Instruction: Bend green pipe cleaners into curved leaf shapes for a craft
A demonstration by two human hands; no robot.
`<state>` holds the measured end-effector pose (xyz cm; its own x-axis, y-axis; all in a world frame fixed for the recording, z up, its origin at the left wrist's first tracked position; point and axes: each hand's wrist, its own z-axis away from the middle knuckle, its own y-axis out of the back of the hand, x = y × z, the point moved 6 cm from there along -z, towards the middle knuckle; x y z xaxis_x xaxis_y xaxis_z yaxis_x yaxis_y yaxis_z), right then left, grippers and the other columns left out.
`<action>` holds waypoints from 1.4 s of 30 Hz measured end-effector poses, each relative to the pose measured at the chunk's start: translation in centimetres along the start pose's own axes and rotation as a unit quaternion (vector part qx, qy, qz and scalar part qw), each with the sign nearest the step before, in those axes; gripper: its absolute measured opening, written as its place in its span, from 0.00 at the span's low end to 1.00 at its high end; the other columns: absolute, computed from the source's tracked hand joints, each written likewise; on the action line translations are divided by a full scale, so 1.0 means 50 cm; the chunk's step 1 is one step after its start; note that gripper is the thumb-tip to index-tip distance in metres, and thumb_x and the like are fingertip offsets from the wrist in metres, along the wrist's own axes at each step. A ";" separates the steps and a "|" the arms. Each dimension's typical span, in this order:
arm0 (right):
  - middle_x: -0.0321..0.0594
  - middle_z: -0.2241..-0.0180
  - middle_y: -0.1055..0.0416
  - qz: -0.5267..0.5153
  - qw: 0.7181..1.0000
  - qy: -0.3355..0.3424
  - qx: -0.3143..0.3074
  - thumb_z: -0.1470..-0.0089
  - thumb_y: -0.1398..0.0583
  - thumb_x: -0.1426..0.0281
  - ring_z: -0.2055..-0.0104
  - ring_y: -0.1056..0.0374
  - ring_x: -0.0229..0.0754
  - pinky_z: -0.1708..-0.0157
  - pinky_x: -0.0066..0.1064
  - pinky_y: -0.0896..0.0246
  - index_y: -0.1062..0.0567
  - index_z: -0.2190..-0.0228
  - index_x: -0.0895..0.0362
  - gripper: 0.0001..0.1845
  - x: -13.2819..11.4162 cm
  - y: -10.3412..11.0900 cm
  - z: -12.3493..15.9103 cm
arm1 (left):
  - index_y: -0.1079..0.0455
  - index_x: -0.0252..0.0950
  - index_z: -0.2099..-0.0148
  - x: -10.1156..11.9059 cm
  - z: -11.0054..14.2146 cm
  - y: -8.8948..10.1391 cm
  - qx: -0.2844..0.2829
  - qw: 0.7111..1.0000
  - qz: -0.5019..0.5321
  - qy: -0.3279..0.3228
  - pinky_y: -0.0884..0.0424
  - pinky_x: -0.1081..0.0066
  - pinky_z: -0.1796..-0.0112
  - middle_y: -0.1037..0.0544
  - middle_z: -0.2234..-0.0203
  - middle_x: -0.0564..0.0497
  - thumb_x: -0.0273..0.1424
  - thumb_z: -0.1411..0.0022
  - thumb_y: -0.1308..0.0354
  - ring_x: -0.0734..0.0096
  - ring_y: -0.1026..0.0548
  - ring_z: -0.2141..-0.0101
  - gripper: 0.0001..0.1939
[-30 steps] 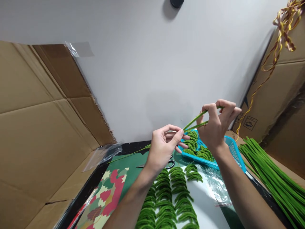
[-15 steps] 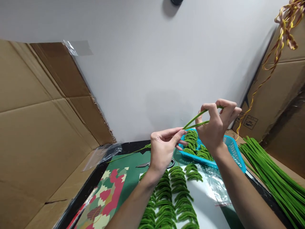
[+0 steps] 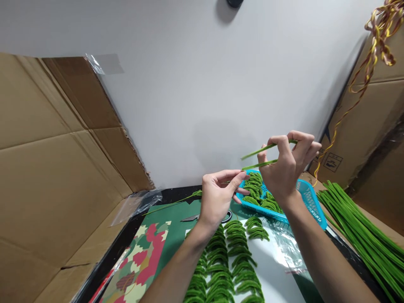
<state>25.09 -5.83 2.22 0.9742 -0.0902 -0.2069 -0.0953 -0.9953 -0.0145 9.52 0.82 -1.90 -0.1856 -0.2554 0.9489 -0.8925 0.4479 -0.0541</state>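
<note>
Watching through the head camera, I have both hands raised and apart, with two green strands between them. Left hand pinches thumb to forefinger right at the left end of the lower strand. Right hand has its fingers curled on both, and the upper strand juts out above, its left tip free and clear of the left fingertips. Are they one piece, bent over? I can't tell; the right fingers cover the other ends. All this hangs in front of the wall, by the blue basket, which carries curled green bits at its left. Below, rows of curved pieces lie on the white sheet, a plastic bag along its right edge. Scissors sit on the green mat, partly behind my left wrist, with a patterned card further left. Over on the right, a bundle of long green strands lies beside the basket.
</note>
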 end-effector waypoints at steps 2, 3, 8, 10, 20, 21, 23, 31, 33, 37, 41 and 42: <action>0.46 0.56 0.39 0.005 1.000 0.006 -0.003 0.50 0.39 0.74 0.54 0.45 0.52 0.56 0.46 0.46 0.25 0.67 0.53 0.07 -0.002 0.000 0.001 | 0.17 0.31 0.57 0.000 0.000 0.002 0.005 1.000 0.002 -0.001 0.26 0.75 0.82 0.13 0.63 0.38 0.41 0.41 0.28 0.63 0.16 0.75 0.18; 0.45 0.56 0.39 0.002 1.000 0.005 -0.002 0.50 0.38 0.73 0.54 0.45 0.52 0.56 0.46 0.46 0.25 0.67 0.53 0.06 -0.002 0.000 0.001 | 0.17 0.31 0.57 0.001 -0.001 0.004 0.007 1.000 0.002 -0.001 0.27 0.76 0.82 0.13 0.63 0.38 0.41 0.41 0.28 0.64 0.16 0.75 0.18; 0.45 0.56 0.39 -0.006 1.000 -0.017 -0.005 0.51 0.38 0.74 0.54 0.44 0.52 0.55 0.46 0.45 0.25 0.67 0.53 0.07 0.006 0.000 0.001 | 0.19 0.31 0.60 0.007 -0.003 0.010 0.014 1.000 0.001 0.001 0.29 0.77 0.83 0.14 0.66 0.42 0.43 0.42 0.27 0.67 0.17 0.77 0.18; 0.45 0.56 0.39 -0.004 1.000 -0.021 -0.007 0.50 0.39 0.75 0.54 0.44 0.52 0.55 0.46 0.46 0.25 0.67 0.53 0.06 0.005 0.001 -0.001 | 0.20 0.31 0.58 0.005 -0.004 0.009 0.013 1.000 0.005 0.009 0.30 0.78 0.83 0.14 0.66 0.42 0.43 0.44 0.26 0.67 0.17 0.77 0.20; 0.44 0.56 0.39 -0.020 1.000 -0.013 -0.009 0.47 0.38 0.73 0.54 0.44 0.51 0.56 0.45 0.45 0.26 0.67 0.53 0.04 -0.012 0.005 0.004 | 0.23 0.31 0.57 -0.006 -0.003 -0.002 -0.028 0.996 0.082 0.036 0.30 0.80 0.82 0.14 0.63 0.40 0.40 0.39 0.28 0.70 0.18 0.77 0.17; 0.44 0.56 0.39 -0.019 1.000 -0.011 -0.008 0.47 0.37 0.73 0.54 0.44 0.51 0.56 0.45 0.46 0.26 0.67 0.53 0.04 -0.012 0.005 0.004 | 0.22 0.30 0.57 -0.006 -0.003 -0.001 -0.028 0.995 0.083 0.037 0.30 0.80 0.82 0.14 0.63 0.41 0.39 0.39 0.28 0.71 0.18 0.77 0.17; 0.44 0.56 0.38 -0.018 1.000 -0.008 -0.009 0.48 0.37 0.74 0.54 0.45 0.51 0.56 0.45 0.46 0.27 0.67 0.53 0.06 -0.011 0.005 0.004 | 0.21 0.30 0.57 -0.006 -0.003 0.001 -0.026 0.996 0.078 0.033 0.29 0.79 0.82 0.14 0.64 0.40 0.38 0.39 0.28 0.71 0.18 0.77 0.16; 0.44 0.56 0.39 -0.023 1.000 -0.008 -0.011 0.49 0.38 0.76 0.53 0.45 0.51 0.56 0.45 0.48 0.27 0.66 0.52 0.08 -0.011 0.002 0.005 | 0.25 0.32 0.57 -0.002 -0.006 0.001 -0.009 0.999 0.026 -0.020 0.29 0.79 0.82 0.15 0.66 0.44 0.41 0.36 0.31 0.69 0.18 0.77 0.16; 0.44 0.56 0.39 -0.020 1.000 0.000 -0.007 0.49 0.38 0.75 0.54 0.45 0.52 0.57 0.44 0.48 0.28 0.66 0.52 0.08 -0.010 0.001 0.004 | 0.27 0.33 0.57 -0.001 -0.006 0.001 -0.010 0.999 0.023 -0.029 0.29 0.79 0.82 0.16 0.66 0.47 0.42 0.35 0.33 0.70 0.18 0.77 0.17; 0.44 0.57 0.40 -0.018 1.000 0.006 -0.006 0.49 0.39 0.75 0.55 0.46 0.51 0.57 0.45 0.48 0.28 0.67 0.52 0.07 -0.001 0.000 0.001 | 0.29 0.33 0.56 0.002 -0.004 0.002 -0.011 0.999 0.022 -0.039 0.28 0.79 0.82 0.19 0.67 0.49 0.43 0.34 0.34 0.69 0.18 0.76 0.17; 0.44 0.59 0.41 -0.028 0.999 -0.013 -0.021 0.46 0.39 0.75 0.55 0.45 0.51 0.58 0.44 0.48 0.29 0.69 0.53 0.05 0.006 -0.002 -0.003 | 0.29 0.33 0.56 0.002 -0.005 0.004 -0.010 0.999 0.015 -0.047 0.28 0.79 0.82 0.19 0.67 0.48 0.43 0.33 0.35 0.69 0.18 0.76 0.17; 0.44 0.59 0.41 -0.030 0.999 -0.019 -0.024 0.45 0.39 0.74 0.56 0.45 0.51 0.58 0.44 0.48 0.30 0.70 0.53 0.05 0.007 -0.002 -0.003 | 0.29 0.33 0.57 0.002 -0.005 0.004 -0.010 0.999 0.015 -0.049 0.28 0.79 0.82 0.19 0.67 0.48 0.43 0.33 0.35 0.69 0.18 0.76 0.17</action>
<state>25.50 -5.77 2.31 0.9695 -0.0292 -0.2434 -0.0255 -0.9995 0.0184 9.44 1.11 -1.73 -0.2520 -0.3236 0.9120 -0.8780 0.4727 -0.0749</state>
